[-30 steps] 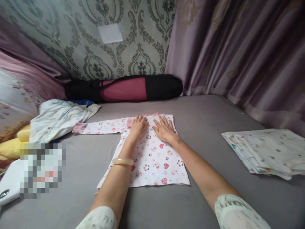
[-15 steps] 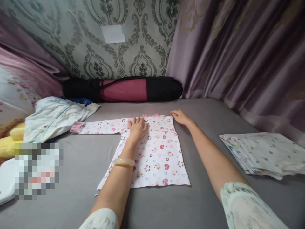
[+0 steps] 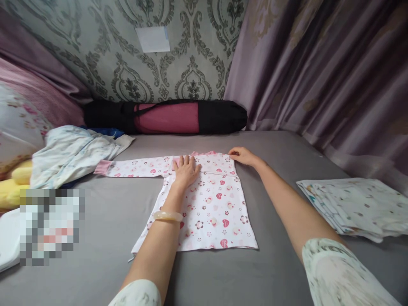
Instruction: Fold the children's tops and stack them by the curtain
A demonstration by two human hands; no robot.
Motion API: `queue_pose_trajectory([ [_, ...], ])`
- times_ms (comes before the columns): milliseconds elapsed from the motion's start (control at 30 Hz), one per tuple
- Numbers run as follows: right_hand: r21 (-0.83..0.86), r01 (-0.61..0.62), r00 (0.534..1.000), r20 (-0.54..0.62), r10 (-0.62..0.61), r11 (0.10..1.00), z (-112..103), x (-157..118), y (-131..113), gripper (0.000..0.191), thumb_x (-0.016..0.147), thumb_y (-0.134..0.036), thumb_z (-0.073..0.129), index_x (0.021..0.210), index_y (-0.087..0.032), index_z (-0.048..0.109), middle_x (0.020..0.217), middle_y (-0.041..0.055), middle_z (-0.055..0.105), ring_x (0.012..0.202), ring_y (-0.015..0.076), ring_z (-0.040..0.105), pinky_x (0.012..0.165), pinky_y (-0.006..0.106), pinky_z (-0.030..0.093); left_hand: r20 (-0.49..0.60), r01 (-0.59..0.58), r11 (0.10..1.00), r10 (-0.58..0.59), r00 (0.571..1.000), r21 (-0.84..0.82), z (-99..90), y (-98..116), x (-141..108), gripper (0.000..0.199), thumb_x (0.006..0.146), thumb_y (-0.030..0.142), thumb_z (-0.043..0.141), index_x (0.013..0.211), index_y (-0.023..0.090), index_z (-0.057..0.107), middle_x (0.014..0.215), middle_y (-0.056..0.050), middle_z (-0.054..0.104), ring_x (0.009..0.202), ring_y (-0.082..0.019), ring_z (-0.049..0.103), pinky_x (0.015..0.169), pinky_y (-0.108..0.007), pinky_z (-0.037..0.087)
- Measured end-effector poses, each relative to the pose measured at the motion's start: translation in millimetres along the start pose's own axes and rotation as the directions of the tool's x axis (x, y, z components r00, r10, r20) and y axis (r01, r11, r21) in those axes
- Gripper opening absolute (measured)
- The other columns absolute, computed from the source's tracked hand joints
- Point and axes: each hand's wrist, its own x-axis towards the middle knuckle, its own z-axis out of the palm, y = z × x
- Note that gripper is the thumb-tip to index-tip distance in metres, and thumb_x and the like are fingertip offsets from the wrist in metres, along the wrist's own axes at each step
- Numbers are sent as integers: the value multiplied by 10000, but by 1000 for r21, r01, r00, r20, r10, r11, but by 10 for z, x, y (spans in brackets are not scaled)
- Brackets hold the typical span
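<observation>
While my left hand (image 3: pixel 187 172) is still lying flat on the shirt (image 3: pixel 216 204), spread on the grey sheet (image 3: pixel 95 221), my right hand (image 3: pixel 244 156) is working apart, shifted to its far right corner, pinch unclear, leaving only the left steadying it.

The left forearm (image 3: pixel 152 255) reaches forward at a steep, slight slant toward the right, ending in a left hand (image 3: pixel 186 171) laid flat, palm down, its fingers spread and pointing away from the body. The right forearm (image 3: pixel 283 197) slants inward from the lower right corner, and the right hand (image 3: pixel 244 156) bends at the wrist to point leftward, its fingers curled and its thumb near the index finger. The two hands are apart.
</observation>
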Motion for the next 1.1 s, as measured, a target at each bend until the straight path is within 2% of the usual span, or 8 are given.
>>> queue_pose_trajectory([
  [133,-20,-22,997,80,23,1000,-16,37,7,269,826,-282,611,1050,-173,712,854,21,684,745,142,601,719,248,470,-5,-1,1000,1,1000,0,-9,6,-3,607,940,495,309,1457,185,382,1567,-134,308,1467,-380,155,1150,-636,72],
  [367,-18,-6,994,110,8,1000,-52,57,-55,185,768,-263,647,909,-170,722,894,36,708,822,163,626,776,262,477,-9,0,1000,0,1000,-4,0,-1,8,603,935,500,325,1452,194,388,1563,-136,314,1466,-377,162,1150,-640,66],
  [500,2,-45,983,178,44,999,-105,45,-97,233,843,-392,586,882,-195,704,924,32,716,857,175,631,774,260,459,-12,11,1000,-11,1000,-13,-9,1,4,604,930,501,344,1446,193,398,1564,-136,312,1466,-375,161,1151,-640,64],
  [633,-178,-101,975,179,134,979,-194,34,-183,441,901,-565,451,772,-204,668,850,42,694,776,195,614,693,281,428,-15,19,1000,-19,1000,-22,-31,9,-10,598,925,506,357,1440,206,404,1561,-129,318,1467,-366,164,1154,-637,62],
  [733,-300,-108,975,154,160,948,-222,56,-212,488,908,-603,406,738,-210,640,793,43,673,730,192,600,659,277,406,-17,20,999,-21,1000,-30,-46,14,-20,594,923,510,362,1439,218,406,1560,-122,322,1467,-361,171,1156,-631,60],
  [833,-385,-102,981,115,158,917,-178,92,-184,412,894,-568,457,788,-215,640,822,49,681,736,187,602,657,265,400,-12,31,999,-31,999,-34,-50,11,-20,597,921,519,367,1440,228,407,1566,-116,316,1468,-355,170,1160,-621,66],
  [967,-404,-145,983,42,177,903,-30,83,-144,364,909,-518,463,893,-207,651,919,79,704,810,204,626,701,267,424,-13,20,999,-20,1000,-25,-48,0,-15,604,919,525,365,1437,217,415,1559,-119,329,1464,-358,181,1160,-620,86],
  [1100,-404,-237,972,-94,217,884,114,15,-188,376,938,-497,422,1001,-198,641,1054,117,698,963,250,631,814,322,441,-12,26,1000,-26,1000,-13,-58,8,-21,596,924,516,354,1441,224,404,1559,-115,329,1462,-345,190,1163,-613,88],
])
